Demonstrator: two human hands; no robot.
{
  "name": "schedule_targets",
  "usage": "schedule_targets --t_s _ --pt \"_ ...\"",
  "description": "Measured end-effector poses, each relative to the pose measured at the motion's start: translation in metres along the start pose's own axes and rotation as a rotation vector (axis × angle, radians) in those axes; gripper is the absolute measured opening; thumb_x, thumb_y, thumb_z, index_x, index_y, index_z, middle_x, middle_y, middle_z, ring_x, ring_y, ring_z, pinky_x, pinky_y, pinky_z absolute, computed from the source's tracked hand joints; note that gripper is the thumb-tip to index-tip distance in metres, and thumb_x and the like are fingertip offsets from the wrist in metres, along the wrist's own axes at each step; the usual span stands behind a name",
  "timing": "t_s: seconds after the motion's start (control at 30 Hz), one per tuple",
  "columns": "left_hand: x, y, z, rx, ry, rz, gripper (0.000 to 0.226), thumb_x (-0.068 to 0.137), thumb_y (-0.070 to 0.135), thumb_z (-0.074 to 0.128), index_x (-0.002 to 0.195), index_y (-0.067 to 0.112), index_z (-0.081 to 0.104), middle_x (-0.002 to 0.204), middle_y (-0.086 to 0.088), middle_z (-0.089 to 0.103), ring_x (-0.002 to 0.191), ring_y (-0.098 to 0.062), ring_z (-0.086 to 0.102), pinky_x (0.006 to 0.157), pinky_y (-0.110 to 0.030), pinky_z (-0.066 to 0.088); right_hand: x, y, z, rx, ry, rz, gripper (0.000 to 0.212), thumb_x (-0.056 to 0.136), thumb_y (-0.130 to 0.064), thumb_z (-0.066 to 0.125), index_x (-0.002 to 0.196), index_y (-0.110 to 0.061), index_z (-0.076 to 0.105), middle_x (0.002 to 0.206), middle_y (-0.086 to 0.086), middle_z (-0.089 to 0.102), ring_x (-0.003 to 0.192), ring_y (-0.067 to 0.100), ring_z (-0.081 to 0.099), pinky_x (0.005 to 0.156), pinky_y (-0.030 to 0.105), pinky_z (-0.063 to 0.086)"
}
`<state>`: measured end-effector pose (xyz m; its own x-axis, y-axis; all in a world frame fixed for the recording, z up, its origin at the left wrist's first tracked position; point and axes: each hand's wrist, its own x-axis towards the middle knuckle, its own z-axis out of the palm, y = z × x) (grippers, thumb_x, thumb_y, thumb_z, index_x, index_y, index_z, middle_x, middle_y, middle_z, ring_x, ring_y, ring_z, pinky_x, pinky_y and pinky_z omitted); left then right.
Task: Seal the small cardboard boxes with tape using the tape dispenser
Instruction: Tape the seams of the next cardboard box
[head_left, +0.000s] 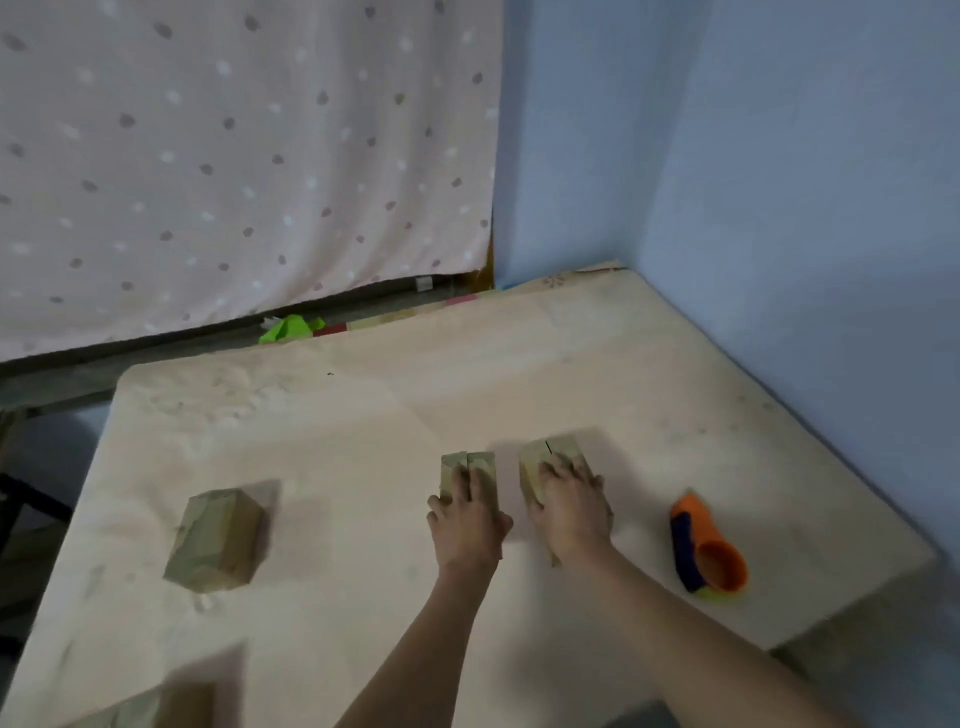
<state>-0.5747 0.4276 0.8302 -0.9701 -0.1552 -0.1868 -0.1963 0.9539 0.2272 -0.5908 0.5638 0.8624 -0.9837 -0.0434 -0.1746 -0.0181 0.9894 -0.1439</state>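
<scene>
Blue walls and a dotted pale curtain back a beige table top (363, 415). From the head view, the left hand (465, 514) rests on a small brown cardboard box (468, 467) and the right hand (569, 506) on a second like box (550, 457) just beside it; motion blur hides whether the fingers curl or lie flat. Both top seams look untaped. An orange-and-navy tape dispenser (709, 551) lies untouched near the right hand. A third cardboard box (218, 538) sits well left. The step seems positioning; next, the right hand should fetch the dispenser.

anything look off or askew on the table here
Mostly tidy. The small cardboard box at the left sits skewed to the two boxes under the hands, and the orange tape dispenser lies on its side.
</scene>
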Motion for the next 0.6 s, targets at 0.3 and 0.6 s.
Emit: schedule_targets --t_s 0.3,0.6 --pt "-0.044 0.176 0.019 0.022 0.05 0.072 0.071 0.085 0.04 0.058 0.146 0.021 0.025 0.148 -0.002 0.03 0.1 -0.035 0.045 0.081 -0.039 0.043 -0.038 0.188 -0.055 0.047 0.08 0.099 0.047 0.094 -0.032 0.053 0.138 -0.017 0.048 0.147 0.003 0.043 0.135 0.028 0.037 0.109 0.047 0.034" --pt "-0.023 0.266 0.031 0.07 0.076 0.151 0.07 0.083 0.042 0.06 0.143 0.024 0.029 0.145 -0.003 0.033 0.104 -0.038 0.045 0.087 -0.044 0.048 -0.052 0.293 -0.075 0.111 0.161 0.219 0.048 0.096 -0.031 0.054 0.141 -0.018 0.046 0.148 0.004 0.044 0.138 0.028 0.038 0.114 0.05 0.031"
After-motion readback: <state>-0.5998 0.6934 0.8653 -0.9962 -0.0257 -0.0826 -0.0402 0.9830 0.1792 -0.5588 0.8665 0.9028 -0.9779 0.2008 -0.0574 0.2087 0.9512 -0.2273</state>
